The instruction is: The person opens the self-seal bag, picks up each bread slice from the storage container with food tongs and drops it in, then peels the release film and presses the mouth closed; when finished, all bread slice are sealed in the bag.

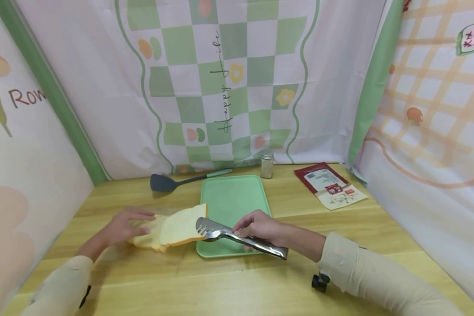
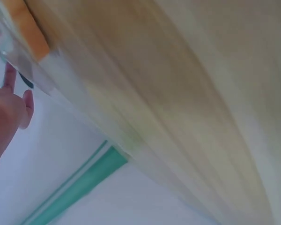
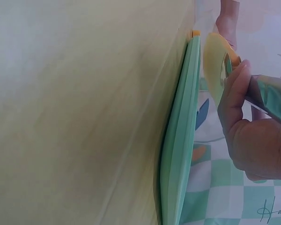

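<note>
The right hand [image 1: 260, 227] grips tongs [image 1: 223, 231] whose tips hold a bread slice [image 1: 183, 226] over the green tray's [image 1: 237, 193] left edge; the left hand [image 1: 122, 227], fingers extended, hovers by another slice [image 1: 152, 232] toward the counter's [image 1: 189, 285] left edge. A light squeeze should spare soft bread.

Back curtain [image 1: 237, 87]: "Happy Life"; left curtain [image 1: 27, 149]: "Row"

Silver tongs [image 1: 248, 241] at the edge of one tilted, orange-crusted pale bread slice [image 1: 183, 226], another slice [image 1: 154, 235] alongside
</note>
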Demonstrator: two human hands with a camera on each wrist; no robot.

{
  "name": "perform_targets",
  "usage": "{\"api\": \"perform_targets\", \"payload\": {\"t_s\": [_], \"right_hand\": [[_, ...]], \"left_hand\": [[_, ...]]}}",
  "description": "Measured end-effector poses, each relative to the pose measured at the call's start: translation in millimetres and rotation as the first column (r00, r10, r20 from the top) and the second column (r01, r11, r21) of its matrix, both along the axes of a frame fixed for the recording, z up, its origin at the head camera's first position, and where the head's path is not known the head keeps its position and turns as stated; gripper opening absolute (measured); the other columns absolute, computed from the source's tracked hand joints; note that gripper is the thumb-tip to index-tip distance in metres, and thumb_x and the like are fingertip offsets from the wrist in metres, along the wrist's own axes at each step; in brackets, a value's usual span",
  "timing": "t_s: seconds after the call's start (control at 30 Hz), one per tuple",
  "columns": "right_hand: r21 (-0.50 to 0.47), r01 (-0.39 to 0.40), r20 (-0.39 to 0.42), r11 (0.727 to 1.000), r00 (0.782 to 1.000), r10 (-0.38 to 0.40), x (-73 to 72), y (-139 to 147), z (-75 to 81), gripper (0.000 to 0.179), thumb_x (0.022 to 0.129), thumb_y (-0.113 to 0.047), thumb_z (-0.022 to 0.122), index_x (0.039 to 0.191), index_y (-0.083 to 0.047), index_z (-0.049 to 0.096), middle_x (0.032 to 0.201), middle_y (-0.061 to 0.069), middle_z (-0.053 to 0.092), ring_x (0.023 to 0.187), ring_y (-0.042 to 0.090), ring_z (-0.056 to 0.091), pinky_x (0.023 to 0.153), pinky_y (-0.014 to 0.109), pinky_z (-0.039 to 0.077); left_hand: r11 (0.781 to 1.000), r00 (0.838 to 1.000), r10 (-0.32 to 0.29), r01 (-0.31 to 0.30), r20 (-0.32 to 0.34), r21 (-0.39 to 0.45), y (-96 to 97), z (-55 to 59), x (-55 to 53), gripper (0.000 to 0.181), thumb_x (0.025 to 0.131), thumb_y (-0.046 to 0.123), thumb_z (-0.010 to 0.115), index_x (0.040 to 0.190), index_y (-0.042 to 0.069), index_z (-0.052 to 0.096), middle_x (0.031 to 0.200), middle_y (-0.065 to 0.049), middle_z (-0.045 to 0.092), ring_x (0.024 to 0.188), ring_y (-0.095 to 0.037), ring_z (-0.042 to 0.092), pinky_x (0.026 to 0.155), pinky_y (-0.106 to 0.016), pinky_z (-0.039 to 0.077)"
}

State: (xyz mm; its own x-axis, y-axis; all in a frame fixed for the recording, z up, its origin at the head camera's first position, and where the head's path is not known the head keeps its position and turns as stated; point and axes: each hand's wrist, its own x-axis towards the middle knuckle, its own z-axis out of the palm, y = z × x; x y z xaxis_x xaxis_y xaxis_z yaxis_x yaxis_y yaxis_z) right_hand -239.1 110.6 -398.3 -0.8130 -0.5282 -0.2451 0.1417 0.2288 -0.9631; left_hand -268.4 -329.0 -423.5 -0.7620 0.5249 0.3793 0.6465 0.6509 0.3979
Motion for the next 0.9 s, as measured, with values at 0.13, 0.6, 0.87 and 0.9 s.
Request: {"api": "perform_targets", "payload": {"t_s": [0.13, 0.6, 0.87, 0.9], "right_hand": [[-0.005, 0.002, 0.001, 1.000, 1.000, -0.002, 0.8, -0.1, -0.7, 0.021, 0.089, -0.003, 0.068, 0.109, 0.005, 0.069, 0.085, 0.015, 0.068, 0.052, 0.016, 0.063, 0.046, 0.025, 0.052], [0.026, 0.026, 0.000, 0.999, 1.000, -0.026, 4.2, -1.7, 0.5, 0.021, 0.091, -0.006, 0.069, 0.109, 0.003, 0.070, 0.088, 0.016, 0.069, 0.053, 0.017, 0.064, 0.046, 0.025, 0.052], [0.041, 0.043, -0.001, 0.998, 0.999, -0.043, 9.2, -2.4, 1.9, 0.021, 0.090, -0.006, 0.070, 0.109, 0.003, 0.070, 0.090, 0.016, 0.068, 0.055, 0.018, 0.065, 0.044, 0.025, 0.052], [0.038, 0.047, 0.000, 0.998, 0.999, -0.047, 9.7, -2.5, 1.7, 0.021, 0.090, -0.006, 0.069, 0.109, 0.003, 0.070, 0.089, 0.016, 0.068, 0.055, 0.018, 0.065, 0.044, 0.025, 0.051]], "left_hand": [[0.999, 0.998, -0.052, 0.052, -0.038, -0.001, 7.8, -3.7, -3.1, 0.029, 0.079, 0.016, 0.082, 0.107, 0.007, 0.076, 0.118, -0.013, 0.070, 0.110, -0.041, 0.062, 0.093, -0.061, 0.045], [0.979, 0.990, 0.069, -0.090, 0.120, 0.183, 17.1, 3.2, -0.9, 0.015, 0.086, 0.009, 0.076, 0.099, 0.001, 0.076, 0.116, -0.016, 0.071, 0.112, -0.029, 0.065, 0.099, -0.016, 0.039], [0.963, 0.979, 0.128, -0.161, 0.158, 0.215, 19.0, 7.1, -2.1, 0.016, 0.089, 0.010, 0.073, 0.105, 0.006, 0.076, 0.117, -0.009, 0.072, 0.108, 0.004, 0.058, 0.100, -0.034, 0.045], [0.962, 0.980, 0.125, -0.157, 0.152, 0.222, 19.4, 7.2, -2.1, 0.016, 0.089, 0.009, 0.073, 0.104, 0.006, 0.076, 0.117, -0.009, 0.072, 0.108, 0.004, 0.058, 0.099, -0.035, 0.045]]}}
